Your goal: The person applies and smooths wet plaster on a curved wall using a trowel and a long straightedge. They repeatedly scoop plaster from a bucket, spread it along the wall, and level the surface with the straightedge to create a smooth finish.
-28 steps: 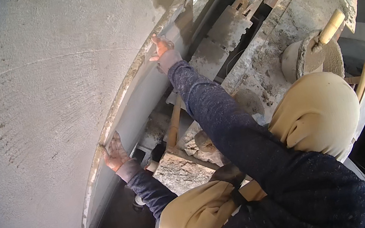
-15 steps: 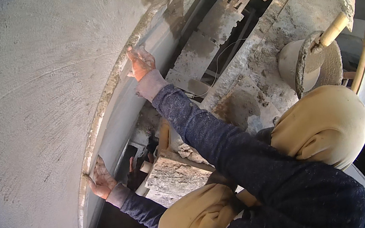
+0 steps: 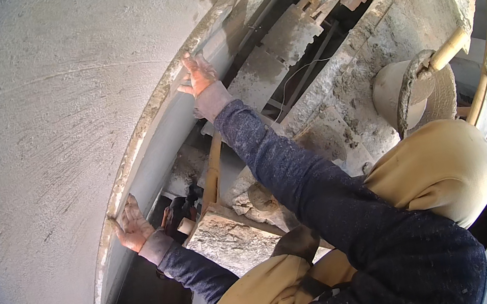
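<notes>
A long narrow pale strip (image 3: 145,148) with a crusted outer edge runs along the border of a grey plastered wall (image 3: 48,154). At its lower part, my left hand (image 3: 134,228) rests with the fingers stretched out and the thumb against the crusted edge. Farther up the strip my right hand (image 3: 201,76) reaches out with its fingers apart, the fingertips at the same edge. Both palms are partly visible, and no separate tool shows in either. Whatever lies behind the strip is hidden.
A mortar-crusted plank (image 3: 386,16) bears a pale bucket-like vessel (image 3: 390,90) at my right. A rough block (image 3: 226,236) and a bamboo pole (image 3: 213,169) are below my arms. Dark gaps open between the boards. My bent knees (image 3: 435,167) are in tan trousers.
The view has shifted slightly. My right hand appears a little farther right and up in the picture, its fingers more spread. My left hand stays in nearly the same place at the edge.
</notes>
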Demonstrator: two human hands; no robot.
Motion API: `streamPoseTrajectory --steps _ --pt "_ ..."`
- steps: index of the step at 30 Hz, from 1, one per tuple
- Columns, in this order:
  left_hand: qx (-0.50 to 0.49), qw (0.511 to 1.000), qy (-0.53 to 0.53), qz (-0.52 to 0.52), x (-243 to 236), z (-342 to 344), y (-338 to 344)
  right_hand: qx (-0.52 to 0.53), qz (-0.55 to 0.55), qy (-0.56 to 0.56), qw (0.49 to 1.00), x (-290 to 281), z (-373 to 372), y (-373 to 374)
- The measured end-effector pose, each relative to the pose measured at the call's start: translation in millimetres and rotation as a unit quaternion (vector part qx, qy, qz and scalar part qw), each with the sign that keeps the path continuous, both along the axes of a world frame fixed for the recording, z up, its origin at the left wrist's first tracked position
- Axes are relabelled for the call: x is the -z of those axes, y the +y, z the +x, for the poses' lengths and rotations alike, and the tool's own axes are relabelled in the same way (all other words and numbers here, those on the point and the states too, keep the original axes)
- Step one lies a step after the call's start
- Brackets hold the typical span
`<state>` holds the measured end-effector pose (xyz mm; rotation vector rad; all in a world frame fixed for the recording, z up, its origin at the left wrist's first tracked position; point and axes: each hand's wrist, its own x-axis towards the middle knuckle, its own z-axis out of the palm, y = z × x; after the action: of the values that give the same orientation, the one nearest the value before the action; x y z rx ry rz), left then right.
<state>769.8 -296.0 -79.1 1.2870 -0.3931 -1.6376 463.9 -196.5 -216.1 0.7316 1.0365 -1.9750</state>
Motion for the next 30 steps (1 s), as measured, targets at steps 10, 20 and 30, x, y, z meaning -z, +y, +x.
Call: streamPoseTrajectory --steps 10,20,30 --pt "0.088 0.995 -0.037 0.026 94.3 3.0 -4.0 -0.158 0.068 -0.113 0.979 92.5 -21.9 -4.7" --pt "0.048 0.998 -0.032 0.002 36.3 -2.2 1.3 -0.021 -0.012 -0.048 0.999 39.3 -8.4 0.7" --pt "0.094 0.995 -0.008 -0.042 -29.8 3.9 0.2 0.014 0.134 0.094 0.986 -31.6 4.0 -19.7"
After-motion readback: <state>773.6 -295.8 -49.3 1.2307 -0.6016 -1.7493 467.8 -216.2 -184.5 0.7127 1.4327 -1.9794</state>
